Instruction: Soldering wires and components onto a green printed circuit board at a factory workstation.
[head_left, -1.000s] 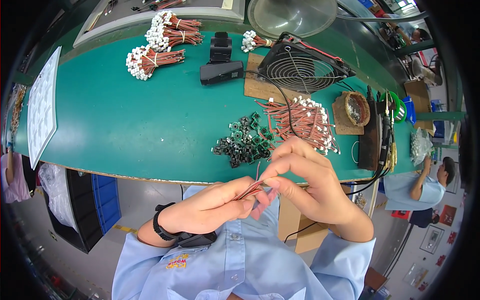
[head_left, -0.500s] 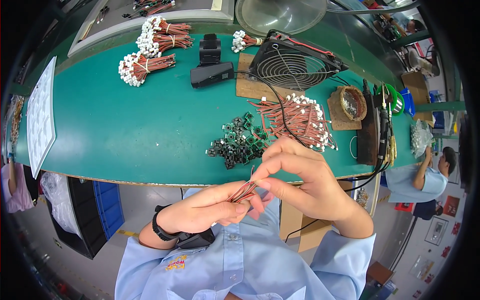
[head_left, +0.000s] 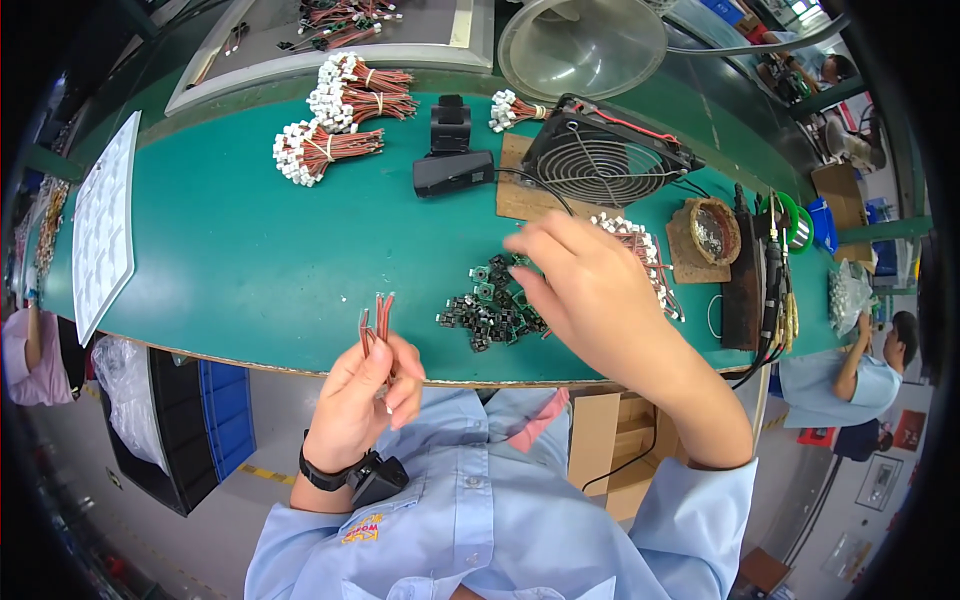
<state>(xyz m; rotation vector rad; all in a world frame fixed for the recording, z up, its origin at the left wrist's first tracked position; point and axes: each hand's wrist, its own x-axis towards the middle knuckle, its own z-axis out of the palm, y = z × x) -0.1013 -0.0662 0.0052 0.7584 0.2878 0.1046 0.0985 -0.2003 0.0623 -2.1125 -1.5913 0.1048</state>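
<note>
My left hand is closed around a small bunch of red and black wires, held near the table's front edge with the ends sticking up. My right hand reaches over the table, thumb and forefinger apart, and I see nothing between them. Under and beside its fingertips lies a heap of small black and green circuit-board parts. Behind that hand is a loose pile of red and black wires with white connectors, partly hidden by the hand and forearm.
Tied wire bundles lie at the back left, near a black clamp-like device. A black fan stands on a board. Rightward are a round tub and soldering irons. A white moulded tray rests far left.
My hands have parted. The right one let go of the wires and moved forward over the parts. The left one shifted left, still holding the wires, which now point upward.
</note>
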